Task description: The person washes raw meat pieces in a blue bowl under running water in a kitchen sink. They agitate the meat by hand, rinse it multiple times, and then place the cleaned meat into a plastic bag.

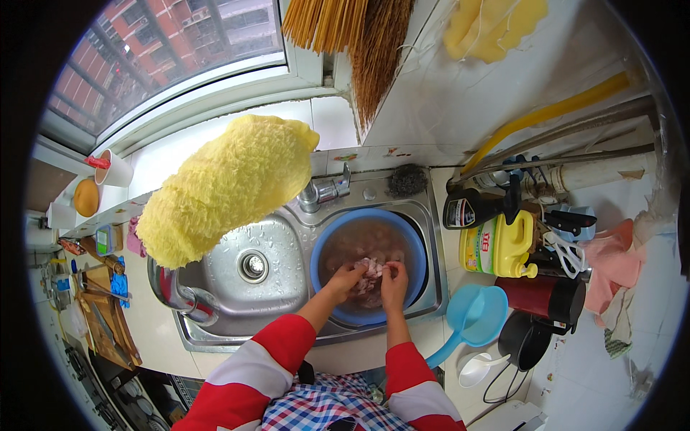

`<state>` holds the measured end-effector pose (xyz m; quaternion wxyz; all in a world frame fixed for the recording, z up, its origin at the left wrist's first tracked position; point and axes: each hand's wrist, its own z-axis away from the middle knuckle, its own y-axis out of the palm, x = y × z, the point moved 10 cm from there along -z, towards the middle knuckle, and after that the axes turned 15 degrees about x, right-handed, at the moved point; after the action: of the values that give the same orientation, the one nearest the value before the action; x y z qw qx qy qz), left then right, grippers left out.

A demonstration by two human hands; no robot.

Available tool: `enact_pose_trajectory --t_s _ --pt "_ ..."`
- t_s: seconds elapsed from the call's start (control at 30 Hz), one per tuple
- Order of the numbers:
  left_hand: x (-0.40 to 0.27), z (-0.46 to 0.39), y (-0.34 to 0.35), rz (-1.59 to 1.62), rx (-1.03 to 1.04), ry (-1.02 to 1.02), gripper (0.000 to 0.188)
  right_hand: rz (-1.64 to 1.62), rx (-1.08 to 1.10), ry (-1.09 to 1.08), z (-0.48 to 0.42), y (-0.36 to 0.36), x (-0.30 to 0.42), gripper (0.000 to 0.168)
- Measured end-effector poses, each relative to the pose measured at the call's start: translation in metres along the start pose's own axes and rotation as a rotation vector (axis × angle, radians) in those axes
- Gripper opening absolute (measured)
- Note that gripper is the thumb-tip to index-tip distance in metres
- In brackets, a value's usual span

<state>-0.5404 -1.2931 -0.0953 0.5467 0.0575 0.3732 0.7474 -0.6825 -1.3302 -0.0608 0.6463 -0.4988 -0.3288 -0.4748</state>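
A blue plastic basin (318, 253) sits in the right bowl of a stainless steel double sink (439, 253). It holds cloudy reddish-brown water with pieces of raw meat in it. Both hands are together over the basin, holding one clump of pale pink meat (370, 272) at the water's surface. My left hand (345, 281) grips its left side with thumb and fingers. On the right side, my right hand (394, 281) pinches the same clump. Lower parts of the meat are hidden by the murky water.
Above the left bowl (259, 301) hangs a fluffy yellow duster (232, 188), near the faucet (323, 194). Right of the sink are a light-blue dipper (477, 315), a yellow detergent jug (506, 242) and a black spray bottle (469, 209). A knife (108, 328) lies on a wooden board (99, 280) at far left.
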Motion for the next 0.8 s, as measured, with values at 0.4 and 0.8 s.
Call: enact_pose_trajectory --t_s 0.4,0.8 --pt "-0.026 0.0 0.002 -0.178 0.161 0.471 0.045 -0.414 0.144 0.372 -0.002 0.026 -0.046 0.046" --pt "-0.044 -0.011 -0.009 -0.744 -0.099 0.316 0.041 -0.92 0.201 0.236 -0.01 0.037 -0.048 0.038"
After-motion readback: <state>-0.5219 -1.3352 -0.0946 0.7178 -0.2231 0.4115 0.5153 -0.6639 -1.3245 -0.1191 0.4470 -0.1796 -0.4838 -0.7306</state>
